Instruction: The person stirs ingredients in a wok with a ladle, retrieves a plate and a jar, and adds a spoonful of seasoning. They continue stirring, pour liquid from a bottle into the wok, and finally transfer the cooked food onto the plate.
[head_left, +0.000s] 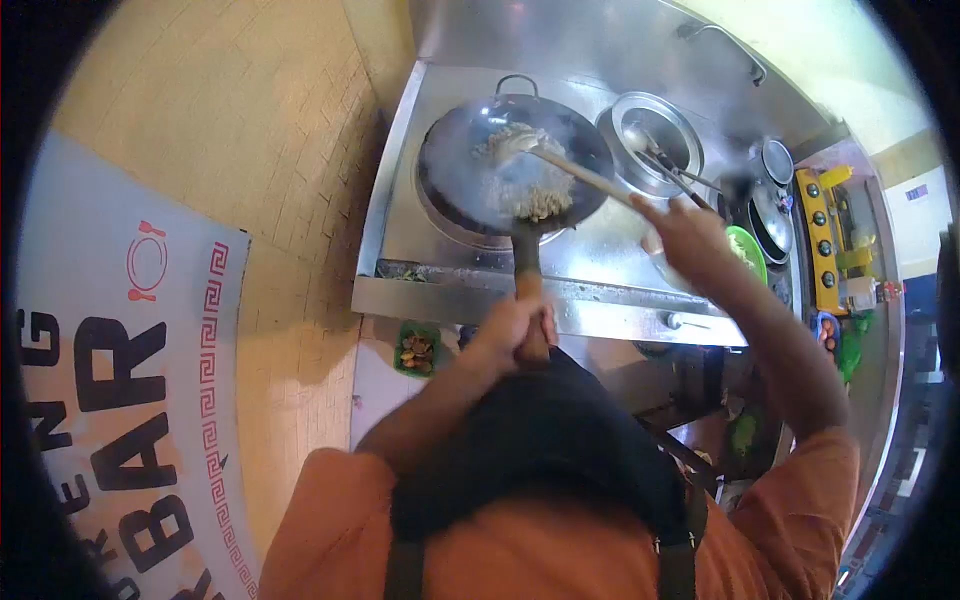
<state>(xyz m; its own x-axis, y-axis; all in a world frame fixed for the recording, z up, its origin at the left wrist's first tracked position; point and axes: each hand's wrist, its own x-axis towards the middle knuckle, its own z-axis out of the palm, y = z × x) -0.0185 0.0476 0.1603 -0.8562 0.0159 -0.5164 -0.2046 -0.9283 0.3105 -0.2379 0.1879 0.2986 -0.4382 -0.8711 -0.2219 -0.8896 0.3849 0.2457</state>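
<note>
A dark wok (445, 185) sits on the stove at the upper middle, with steam rising from it. Brownish, chopped-looking food (540, 200) lies inside. My left hand (515, 328) is wrapped round the wok's wooden handle (527, 262), near its end. My right hand (690, 240) grips the end of a long wooden-handled ladle or spatula (585, 177). The tool's head rests in the food and is partly blurred by steam.
Right of the wok stands a metal pot (612, 125) with utensils in it. Farther right are a green bowl (760, 262), pans (770, 222) and a yellow burner panel (815, 240). A green basket (403, 362) sits below the stove edge. A banner (180, 330) hangs left.
</note>
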